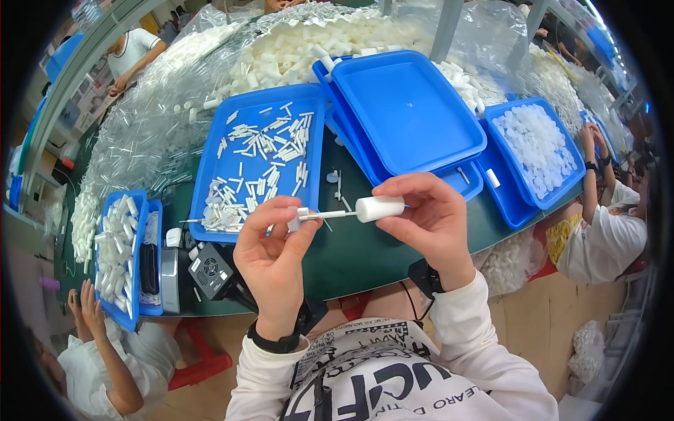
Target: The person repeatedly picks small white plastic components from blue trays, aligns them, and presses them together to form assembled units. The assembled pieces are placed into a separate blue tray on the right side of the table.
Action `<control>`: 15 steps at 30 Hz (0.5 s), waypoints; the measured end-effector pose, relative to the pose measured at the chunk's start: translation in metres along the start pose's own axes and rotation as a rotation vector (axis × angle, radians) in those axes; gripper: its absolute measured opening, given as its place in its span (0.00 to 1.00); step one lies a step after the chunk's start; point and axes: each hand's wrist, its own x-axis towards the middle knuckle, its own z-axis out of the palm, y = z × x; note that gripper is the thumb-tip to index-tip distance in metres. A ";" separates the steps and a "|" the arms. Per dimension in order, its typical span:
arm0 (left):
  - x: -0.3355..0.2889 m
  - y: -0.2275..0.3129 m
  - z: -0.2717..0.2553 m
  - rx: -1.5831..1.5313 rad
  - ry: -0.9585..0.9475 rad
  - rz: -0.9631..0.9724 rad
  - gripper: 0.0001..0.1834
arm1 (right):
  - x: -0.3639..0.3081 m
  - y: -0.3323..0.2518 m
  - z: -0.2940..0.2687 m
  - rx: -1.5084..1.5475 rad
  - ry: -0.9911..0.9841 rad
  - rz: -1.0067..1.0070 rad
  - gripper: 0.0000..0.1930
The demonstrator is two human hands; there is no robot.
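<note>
My left hand pinches a thin white rod between thumb and fingertips, along with a small white translucent piece at its left end. A thin pin sticks out of the rod's right end and points at a white foam-like cylinder. My right hand grips that cylinder by its far end, thumb below and fingers above. Whether the pin enters the cylinder or only touches it, I cannot tell. Beyond my left hand lies a blue tray scattered with short white rods.
Stacked blue trays stand ahead. At the right, another blue tray holds translucent discs. A small black device and a blue tray of white cylinders are at the left. White cylinders are heaped behind. Other people work on both sides.
</note>
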 end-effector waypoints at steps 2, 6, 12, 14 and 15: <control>-0.003 -0.001 0.001 0.087 -0.004 0.060 0.13 | -0.002 0.001 0.000 -0.007 0.004 -0.011 0.12; -0.013 -0.010 0.009 0.322 0.063 0.271 0.09 | -0.009 0.016 -0.005 0.003 -0.068 -0.085 0.11; -0.022 -0.016 0.013 0.353 -0.017 0.228 0.12 | -0.011 0.036 -0.010 -0.013 -0.077 -0.064 0.09; -0.024 -0.008 0.014 0.240 -0.032 0.062 0.14 | -0.013 0.031 -0.009 0.100 -0.020 -0.041 0.10; -0.023 -0.007 0.009 0.210 -0.057 0.044 0.14 | -0.013 0.026 -0.007 0.157 0.006 -0.031 0.11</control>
